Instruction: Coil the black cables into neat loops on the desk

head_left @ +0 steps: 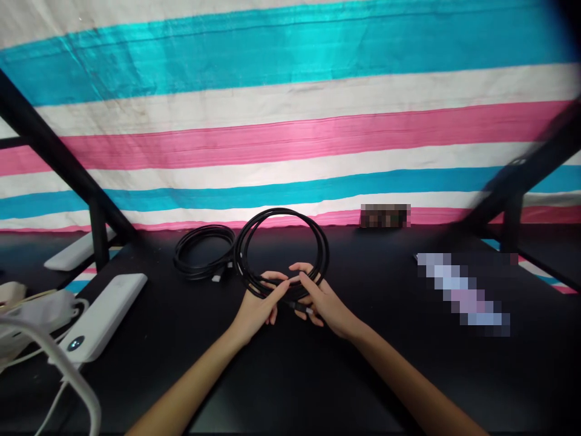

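Turquoise, white and pink stripes ran across the sheet beyond the far edge of the black surface, creased in places and brightest near the top. Dark bars slanted down at either side, a left bar and a right bar. On the left of the surface lay a white power bank, slanting away from me, and a white cable curved close by. Toward the right was a long blurred item, and a dark blurred box sat at the far edge.

I had the black cable coil before me, above the middle of the surface; I could not tell whether it touched down. My left hand was closed on its lower left, my right hand on its lower right, thumb tips close together. Being a ring, it had no single long axis; its opening faced me and its top leaned toward the stripes. Its plug lay almost crosswise under my right fingers, metal tip pointing right and slightly toward me. Just left of it, a second coil rested on the surface.
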`<state>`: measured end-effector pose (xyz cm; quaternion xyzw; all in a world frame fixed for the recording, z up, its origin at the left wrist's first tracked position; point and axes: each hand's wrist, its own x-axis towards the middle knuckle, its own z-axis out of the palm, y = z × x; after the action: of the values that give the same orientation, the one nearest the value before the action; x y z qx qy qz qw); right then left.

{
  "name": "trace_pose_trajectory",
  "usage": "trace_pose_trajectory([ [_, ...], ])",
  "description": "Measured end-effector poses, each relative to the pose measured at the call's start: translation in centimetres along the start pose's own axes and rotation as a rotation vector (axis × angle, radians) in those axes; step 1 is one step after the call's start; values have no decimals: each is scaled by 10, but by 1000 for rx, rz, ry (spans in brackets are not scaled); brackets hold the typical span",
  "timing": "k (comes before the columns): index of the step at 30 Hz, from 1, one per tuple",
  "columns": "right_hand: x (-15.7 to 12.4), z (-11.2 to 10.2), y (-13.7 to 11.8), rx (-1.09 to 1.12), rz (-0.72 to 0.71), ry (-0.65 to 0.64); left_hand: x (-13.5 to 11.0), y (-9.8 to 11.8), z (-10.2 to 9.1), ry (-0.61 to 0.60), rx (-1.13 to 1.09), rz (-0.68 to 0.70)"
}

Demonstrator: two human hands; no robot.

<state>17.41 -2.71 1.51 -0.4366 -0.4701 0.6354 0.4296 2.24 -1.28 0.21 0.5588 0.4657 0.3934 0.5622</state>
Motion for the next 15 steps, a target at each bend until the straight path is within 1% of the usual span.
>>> trace_pose_trajectory([
  [4,1,1,0,25,-23,-3,1,0,0,33,-53,11],
  [8,0,0,-2,59,-46,-26,0,4,-2,71,-171,-2],
  [12,0,-2,-7,67,-48,36,0,4,-5,92,-262,-45],
  [15,1,-3,-7,58,-67,83,0,4,-6,56,-298,-63],
])
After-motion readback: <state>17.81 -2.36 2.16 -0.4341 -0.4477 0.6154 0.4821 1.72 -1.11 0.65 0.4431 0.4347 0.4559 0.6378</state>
